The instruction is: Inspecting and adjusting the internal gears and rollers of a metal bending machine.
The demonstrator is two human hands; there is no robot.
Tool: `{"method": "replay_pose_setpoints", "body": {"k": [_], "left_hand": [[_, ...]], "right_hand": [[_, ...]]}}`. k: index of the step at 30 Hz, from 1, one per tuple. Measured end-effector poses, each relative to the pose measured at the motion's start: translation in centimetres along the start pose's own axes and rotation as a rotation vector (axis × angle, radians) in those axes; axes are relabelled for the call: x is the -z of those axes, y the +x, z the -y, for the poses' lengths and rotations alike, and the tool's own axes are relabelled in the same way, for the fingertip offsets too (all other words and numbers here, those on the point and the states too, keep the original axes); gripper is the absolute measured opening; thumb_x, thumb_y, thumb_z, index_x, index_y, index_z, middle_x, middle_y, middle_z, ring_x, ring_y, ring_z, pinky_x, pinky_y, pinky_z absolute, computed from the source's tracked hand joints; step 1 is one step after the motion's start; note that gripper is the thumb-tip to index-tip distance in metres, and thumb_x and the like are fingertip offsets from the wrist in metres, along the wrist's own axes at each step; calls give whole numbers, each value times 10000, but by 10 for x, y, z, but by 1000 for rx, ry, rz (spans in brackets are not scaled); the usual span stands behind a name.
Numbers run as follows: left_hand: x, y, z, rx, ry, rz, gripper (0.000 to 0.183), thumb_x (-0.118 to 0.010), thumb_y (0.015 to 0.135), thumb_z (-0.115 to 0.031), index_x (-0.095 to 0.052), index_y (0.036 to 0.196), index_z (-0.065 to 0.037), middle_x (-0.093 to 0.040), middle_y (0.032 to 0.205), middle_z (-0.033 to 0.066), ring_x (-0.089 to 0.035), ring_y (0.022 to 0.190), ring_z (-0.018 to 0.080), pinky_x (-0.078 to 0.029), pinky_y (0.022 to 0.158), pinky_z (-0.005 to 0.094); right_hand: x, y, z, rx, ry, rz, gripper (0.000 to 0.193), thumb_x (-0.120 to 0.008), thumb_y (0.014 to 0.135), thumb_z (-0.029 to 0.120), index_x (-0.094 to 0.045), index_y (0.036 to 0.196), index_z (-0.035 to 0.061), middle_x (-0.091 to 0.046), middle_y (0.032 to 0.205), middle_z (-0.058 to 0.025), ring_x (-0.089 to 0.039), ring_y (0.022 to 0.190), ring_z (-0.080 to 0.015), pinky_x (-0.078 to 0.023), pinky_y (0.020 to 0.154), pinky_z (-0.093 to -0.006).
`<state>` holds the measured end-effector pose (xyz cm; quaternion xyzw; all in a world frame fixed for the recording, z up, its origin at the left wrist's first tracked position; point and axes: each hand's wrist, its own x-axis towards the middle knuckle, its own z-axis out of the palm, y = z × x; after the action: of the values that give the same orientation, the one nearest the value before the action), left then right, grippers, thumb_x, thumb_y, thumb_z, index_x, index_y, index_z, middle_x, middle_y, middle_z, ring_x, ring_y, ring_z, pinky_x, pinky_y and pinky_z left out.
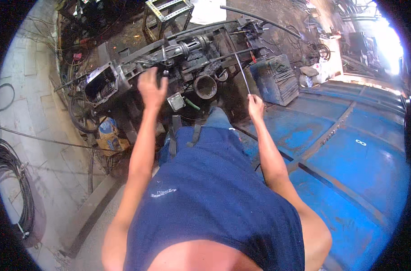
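A long greasy machine (187, 47), which looks like an old lathe, stretches across in front of me. Over its left part my left hand (152, 89) is raised, slightly blurred, with thumb and fingers apart and nothing seen in it. Close to that thumb is a small lever knob (165, 73); whether they touch I cannot tell. My right hand (256, 107) is closed around the lower end of a thin metal rod (243, 74). The rod slants up and away to the machine's right part, and its far end is hard to make out.
Below the machine are a round metal cup-like part (205, 87) and a small square box (176, 102). A dark ribbed metal block (277, 80) stands right of the rod. Blue metal panels (345, 149) spread to the right. Coiled cable (16, 185) lies at left, near a torn carton (111, 137).
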<state>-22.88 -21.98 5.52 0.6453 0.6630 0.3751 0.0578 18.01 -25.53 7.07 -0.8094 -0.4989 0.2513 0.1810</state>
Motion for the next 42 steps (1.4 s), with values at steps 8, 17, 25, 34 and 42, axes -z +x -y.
{"method": "replay_pose_setpoints", "body": {"k": [8, 17, 25, 34, 42], "left_hand": [[-124, 23, -125, -116, 17, 359, 566, -687, 827, -265, -506, 1311, -34, -555, 1238, 153, -477, 1197, 318, -373, 1010, 444], [-215, 33, -186, 27, 135, 513, 550, -668, 843, -264, -504, 1317, -40, -549, 1238, 176, -490, 1175, 346, -408, 973, 454], [-205, 14, -195, 326, 167, 630, 493, -658, 859, -187, -516, 1296, -8, -541, 1264, 188, -478, 1205, 364, -394, 1041, 428], [-201, -157, -121, 1391, 2, 407, 381, -561, 907, -312, -592, 1142, -13, -606, 1154, 187, -584, 1105, 294, -459, 901, 397], [-230, -184, -92, 1942, -1189, -372, 530, -390, 857, -542, -539, 1101, -96, -555, 1082, 80, -516, 1037, 245, -258, 1040, 557]], "right_hand": [[-27, 91, -123, -206, -59, -57, 402, -502, 906, 339, -690, 1012, -1, -668, 993, -260, -614, 984, -442, -456, 906, -499], [-73, 263, -113, 10, -47, 10, 270, -603, 796, 193, -697, 953, -6, -664, 937, -269, -616, 964, -418, -474, 878, -476], [-133, 324, -93, 220, 147, -156, 190, -617, 799, 44, -674, 967, -26, -623, 1121, -238, -547, 1103, -410, -443, 951, -463], [-100, 306, -91, 229, 327, -206, 208, -647, 736, 24, -630, 940, -12, -594, 842, -159, -569, 857, -342, -447, 828, -457], [-25, 400, -105, 176, 552, -128, 160, -668, 832, 30, -649, 985, -12, -668, 902, -73, -612, 817, -160, -490, 779, -299]]}}
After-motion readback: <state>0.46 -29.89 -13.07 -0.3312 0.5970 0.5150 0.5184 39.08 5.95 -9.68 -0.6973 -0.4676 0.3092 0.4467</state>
